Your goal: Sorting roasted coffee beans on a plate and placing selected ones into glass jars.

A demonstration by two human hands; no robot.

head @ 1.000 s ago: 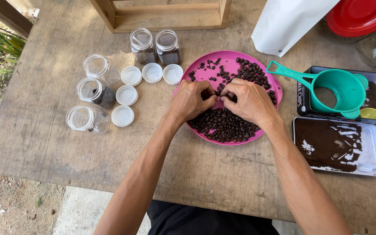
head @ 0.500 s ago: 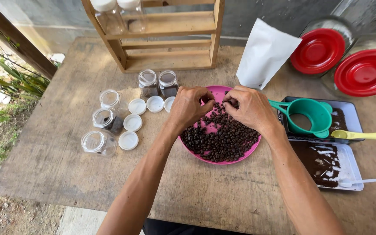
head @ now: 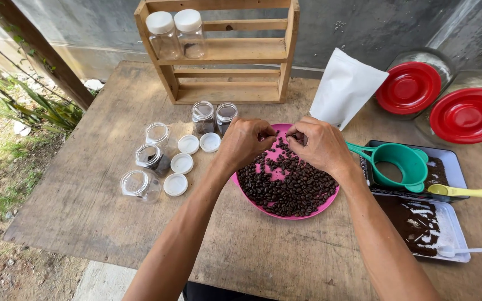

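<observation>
Two hands are over the round pink plastic plate point(head: 252, 192) full of dark brown coffee beans point(head: 288, 187), which sits in the middle of the brown wooden desk point(head: 85, 200). The left hand point(head: 244, 142) and the right hand point(head: 319, 146) each pinch small beans with curled fingers. Little clear plastic jars point(head: 152, 159) and round white lids point(head: 182, 163) lie just left of the plate.

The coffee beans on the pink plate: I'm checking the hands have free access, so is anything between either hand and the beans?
Nothing visible. Both the left hand and right hand are directly over the coffee beans on the pink plate, fingertips at the beans near its far edge. The green funnel sits off to the right.
</observation>
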